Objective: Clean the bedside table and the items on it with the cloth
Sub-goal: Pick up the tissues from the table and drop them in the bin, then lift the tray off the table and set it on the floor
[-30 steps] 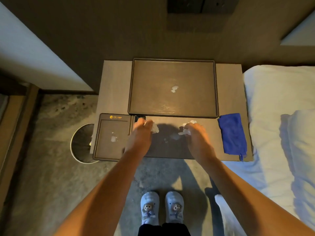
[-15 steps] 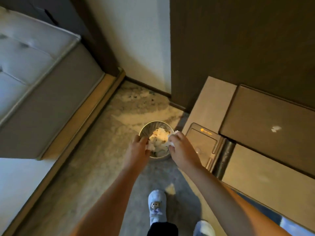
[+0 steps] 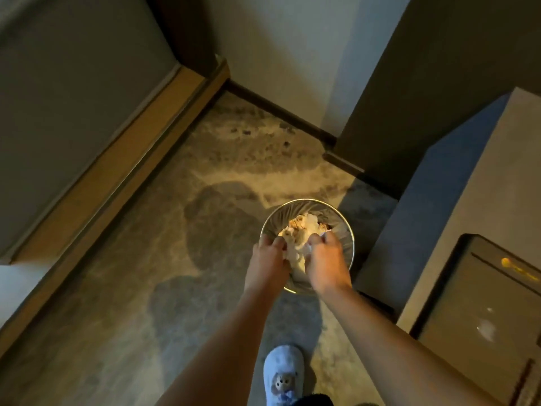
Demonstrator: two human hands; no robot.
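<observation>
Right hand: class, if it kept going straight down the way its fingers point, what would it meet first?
Probably the heap of crumpled paper in the bin; the right hand hangs over it, fingers down. Depth is unclear.

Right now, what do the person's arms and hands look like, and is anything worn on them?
Both arms are bare as far up as the picture shows: no sleeves reach the forearms. The left hand and the right hand wear no gloves, and no watch, bracelet or ring shows on the wrists or fingers in view. The light is dim, so small marks cannot be told.
</observation>
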